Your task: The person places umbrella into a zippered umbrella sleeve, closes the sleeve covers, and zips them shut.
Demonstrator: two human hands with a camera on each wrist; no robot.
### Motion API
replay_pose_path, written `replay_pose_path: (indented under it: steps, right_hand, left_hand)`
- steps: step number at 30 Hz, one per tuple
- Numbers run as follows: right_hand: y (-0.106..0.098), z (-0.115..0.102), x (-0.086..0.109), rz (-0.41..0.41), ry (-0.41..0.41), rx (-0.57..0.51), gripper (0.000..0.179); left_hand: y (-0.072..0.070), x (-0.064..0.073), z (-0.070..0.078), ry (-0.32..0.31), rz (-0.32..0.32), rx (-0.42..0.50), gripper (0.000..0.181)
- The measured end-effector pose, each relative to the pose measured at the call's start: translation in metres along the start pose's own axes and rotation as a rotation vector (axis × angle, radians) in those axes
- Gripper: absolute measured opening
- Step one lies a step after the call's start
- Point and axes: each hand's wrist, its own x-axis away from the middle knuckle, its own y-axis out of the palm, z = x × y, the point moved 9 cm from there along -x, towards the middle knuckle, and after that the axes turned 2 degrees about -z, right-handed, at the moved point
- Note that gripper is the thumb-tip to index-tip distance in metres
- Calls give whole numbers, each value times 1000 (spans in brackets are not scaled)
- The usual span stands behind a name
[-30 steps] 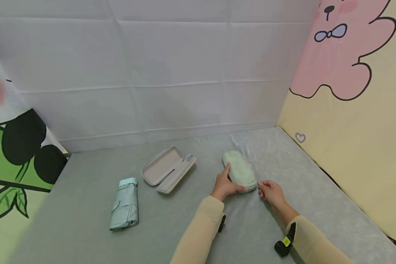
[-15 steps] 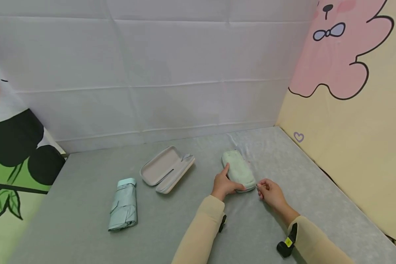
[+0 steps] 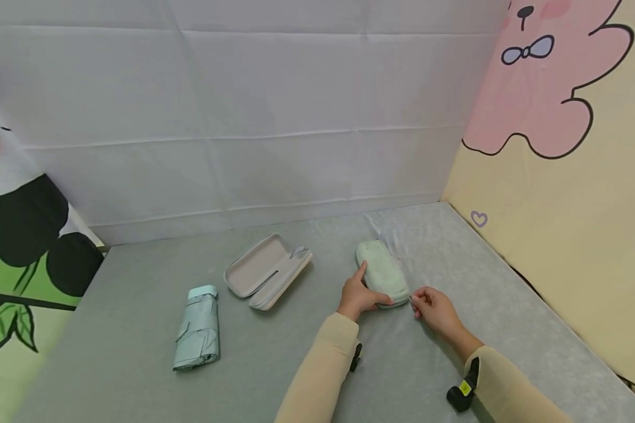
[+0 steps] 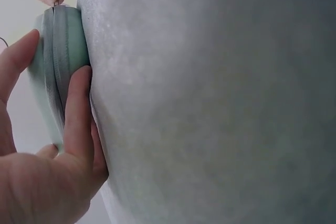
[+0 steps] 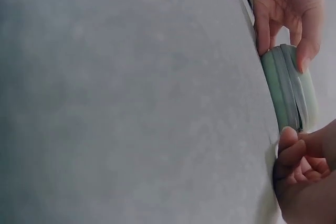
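A pale green zip pencil case (image 3: 385, 273) lies flat on the right half of the table. My left hand (image 3: 357, 298) holds it from its left side, thumb at the near end and fingers along the long edge. At the case's near right corner, my right hand (image 3: 435, 309) pinches the zipper pull between thumb and forefinger; the pull itself is mostly hidden by the fingertips. Grey zipper tape (image 4: 60, 45) runs round the case's side in the left wrist view. A narrow dark gap shows along the zip (image 5: 298, 111) beside the right fingertips in the right wrist view.
An open hard case (image 3: 264, 273) with a greyish lining lies left of the green case. Further left is a folded light blue bundle (image 3: 197, 329). The grey-covered table (image 3: 137, 388) meets a white cloth wall (image 3: 275, 117) behind and a yellow one (image 3: 550, 235) at right.
Very little differs. The right wrist has shifted slightly to the right, while both hands keep their hold at the green pencil case.
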Motion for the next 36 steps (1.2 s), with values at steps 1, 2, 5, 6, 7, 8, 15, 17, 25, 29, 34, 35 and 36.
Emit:
replay_pose_path:
  steps: [1,2,5,6,7,8,15,17,25,29,34,35,36]
  right_hand:
    - [0,1,0,4,7,-8,13]
    - [0,2,-1,9,21,-26,14]
    - [1,7,-1,22,66,-91,15]
    - [1,8,-2,25,78,-110,16]
    - [2,9,-2,30,88,-126,16]
    - [2,10,-2,33,97,-139,16]
    - [1,11,-2,41,129,-146,17]
    - [0,12,-2,41,139,-141,18]
    - [-1,10,0,48,136,-79,17]
    - [-2,5,1,54,92,-21,15]
    - [-5,-7,4,70,0,70,13]
    - [-6,-10,5,71,-20,85,12]
    - [-6,-11,5,70,-37,96,12]
  left_hand:
    - [0,0,1,8,-2,-14,109]
    - [1,1,1,15,-6,-29,108]
    - [3,2,6,70,-19,-139,100]
    - [4,3,7,86,-24,-177,97]
    - [4,4,9,104,-26,-208,93]
    - [5,4,11,120,-26,-230,90]
    - [6,6,11,135,-10,-249,85]
    - [7,6,12,143,-8,-265,85]
    - [7,4,14,148,26,-314,85]
    - [5,4,15,139,68,-327,83]
    - [5,4,18,135,97,-336,82]
    - [4,5,19,136,101,-335,81]
    - [4,5,19,139,105,-332,80]
